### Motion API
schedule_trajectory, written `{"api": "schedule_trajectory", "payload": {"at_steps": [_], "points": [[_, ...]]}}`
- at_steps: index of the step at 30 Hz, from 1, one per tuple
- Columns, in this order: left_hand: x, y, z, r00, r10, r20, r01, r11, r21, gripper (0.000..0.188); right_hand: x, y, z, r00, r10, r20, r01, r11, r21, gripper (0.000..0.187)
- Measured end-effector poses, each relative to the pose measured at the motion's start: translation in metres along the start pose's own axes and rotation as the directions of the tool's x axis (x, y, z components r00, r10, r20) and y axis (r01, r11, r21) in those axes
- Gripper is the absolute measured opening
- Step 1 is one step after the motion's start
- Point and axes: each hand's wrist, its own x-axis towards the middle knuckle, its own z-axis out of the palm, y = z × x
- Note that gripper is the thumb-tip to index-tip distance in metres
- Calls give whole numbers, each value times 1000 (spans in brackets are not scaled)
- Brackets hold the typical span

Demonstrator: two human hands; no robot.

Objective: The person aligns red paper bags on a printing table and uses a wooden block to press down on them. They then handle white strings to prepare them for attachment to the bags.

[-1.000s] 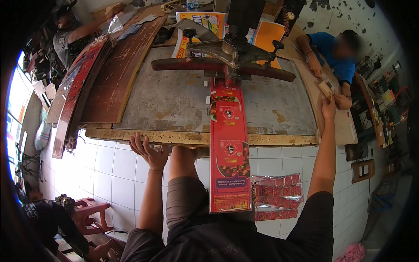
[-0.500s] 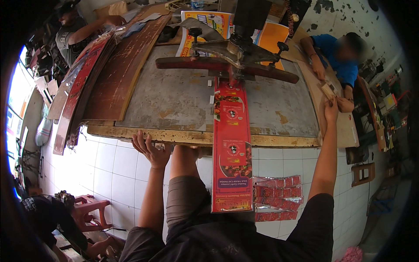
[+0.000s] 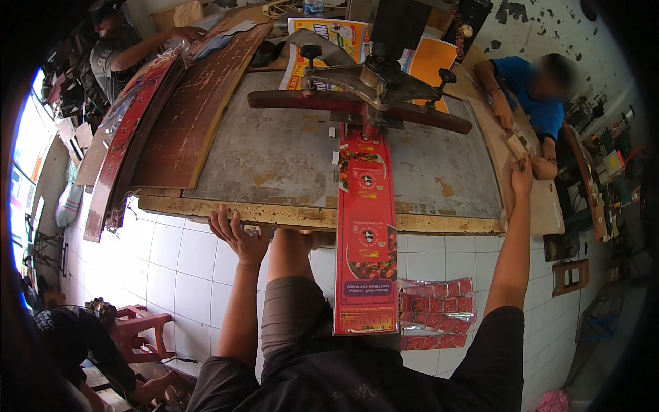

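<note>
My left hand is open, its fingers spread against the front edge of the wooden worktable. My right arm reaches along the table's right side. There my right hand has its fingers drawn together at the near end of a small wooden block, close to a co-worker's hands; what they pinch is too small to make out. Between my arms lies a long red printed strip, glossy, with its far end under the press head. Its near end juts past the table edge over my lap.
Brown boards and red printed sheets are stacked at left beside another worker. A co-worker in blue sits at right. Bundled red packets lie below right of the strip. A red stool stands at lower left.
My right hand has shifted very slightly beside the wooden block, and the co-worker's hands there have moved a little. My left hand and the red strip stay put.
</note>
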Motion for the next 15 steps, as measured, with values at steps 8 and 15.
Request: {"api": "schedule_trajectory", "payload": {"at_steps": [8,15], "points": [[-1,-3,1,1000,5,-17,-4,1000,26,74,-2,-1,1,1000,-10,1,10,1000,-7,64],[-2,-4,0,1000,13,-23,-12,1000,29,73,0,3,5,1000,-5,0,5,1000,21,64]]}}
